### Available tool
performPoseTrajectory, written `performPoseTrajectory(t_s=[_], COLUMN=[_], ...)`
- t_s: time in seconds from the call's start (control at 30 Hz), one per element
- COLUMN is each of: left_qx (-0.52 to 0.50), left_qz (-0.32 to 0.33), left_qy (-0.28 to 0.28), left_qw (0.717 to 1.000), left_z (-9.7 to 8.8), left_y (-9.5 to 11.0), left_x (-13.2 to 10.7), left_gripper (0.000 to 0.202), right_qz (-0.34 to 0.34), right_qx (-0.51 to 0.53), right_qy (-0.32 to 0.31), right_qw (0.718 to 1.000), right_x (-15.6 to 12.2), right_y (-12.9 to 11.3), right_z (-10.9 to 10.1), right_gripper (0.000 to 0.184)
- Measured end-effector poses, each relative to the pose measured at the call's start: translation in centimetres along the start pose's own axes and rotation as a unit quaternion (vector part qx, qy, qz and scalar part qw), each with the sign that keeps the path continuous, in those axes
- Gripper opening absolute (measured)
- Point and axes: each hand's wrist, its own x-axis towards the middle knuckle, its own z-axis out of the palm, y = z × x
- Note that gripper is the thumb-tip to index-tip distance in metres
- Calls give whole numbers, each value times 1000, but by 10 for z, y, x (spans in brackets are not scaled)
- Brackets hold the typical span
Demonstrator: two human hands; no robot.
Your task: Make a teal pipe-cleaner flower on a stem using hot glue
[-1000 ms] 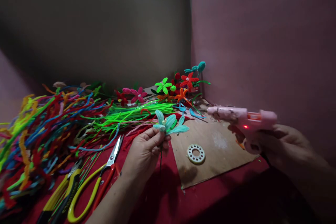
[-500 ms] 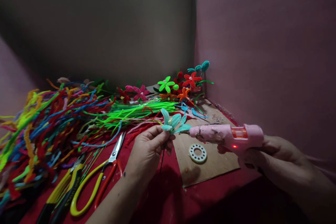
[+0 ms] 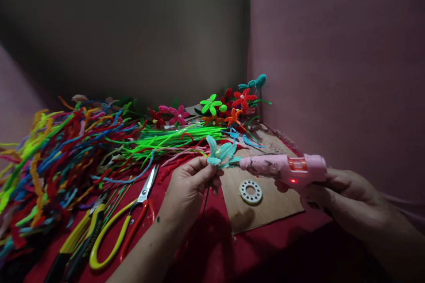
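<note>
My left hand (image 3: 190,185) pinches the stem of a light-blue pipe-cleaner flower (image 3: 219,152), holding it upright over the red cloth. My right hand (image 3: 335,192) grips a pink hot-glue gun (image 3: 285,168) with a red light lit on its body. The gun lies level and its nozzle touches the flower's right side, just under the petals. Under both sits a brown cardboard sheet (image 3: 275,203) with a white ring-shaped disc (image 3: 251,192) on it.
A big heap of coloured pipe cleaners (image 3: 56,159) fills the left. Bright green stems (image 3: 175,137) lie behind my left hand. Finished flowers (image 3: 232,106) stand in the back corner. Yellow-handled scissors (image 3: 122,225) and pliers (image 3: 78,243) lie front left. Walls close off the back and right.
My right hand has brought the glue gun leftward and down from the right, until its nozzle meets the blue flower. The left hand has kept the flower almost still.
</note>
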Motion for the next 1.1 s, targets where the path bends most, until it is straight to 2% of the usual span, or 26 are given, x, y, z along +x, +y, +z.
performPoseTrajectory(t_s=[0.17,0.33,1.1], left_qx=[3,0,11], left_qz=[1,-1,-7], left_qy=[1,7,21], left_qw=[1000,1000,1000], left_z=[2,1,1], left_y=[0,0,1], left_x=[1,0,0], left_gripper=[12,12,14], right_qz=[8,32,20], right_qx=[15,24,-4], right_qy=[-30,-27,-10], right_qw=[999,999,1000], right_x=[0,-1,-4], right_y=[-3,-2,2], right_z=[1,1,2], right_gripper=[26,26,23])
